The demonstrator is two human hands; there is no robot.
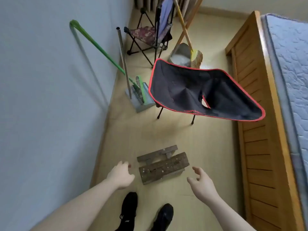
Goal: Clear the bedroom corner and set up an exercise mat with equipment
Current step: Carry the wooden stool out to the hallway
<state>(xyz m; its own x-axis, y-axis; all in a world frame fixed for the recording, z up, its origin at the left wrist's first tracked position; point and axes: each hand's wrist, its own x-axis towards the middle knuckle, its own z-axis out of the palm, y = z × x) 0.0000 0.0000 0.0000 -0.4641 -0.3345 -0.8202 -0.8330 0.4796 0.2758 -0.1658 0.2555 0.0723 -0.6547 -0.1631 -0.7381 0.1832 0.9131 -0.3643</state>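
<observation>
Below you, your left hand point(120, 175) and right hand point(201, 181) hover open and empty beside what looks like a wooden stool point(162, 165). Folding chair point(200, 90), brooms and dustpan point(141, 99) still crowd the corner; no mat is laid

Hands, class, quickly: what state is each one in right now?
Left hand: open, holding nothing.
Right hand: open, holding nothing.

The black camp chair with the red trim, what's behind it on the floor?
Behind the black camp chair stand a grey dustpan and a yellow-handled broom. Their lower parts are covered by the chair's fabric, so how they rest on the floor cannot be seen.
</observation>
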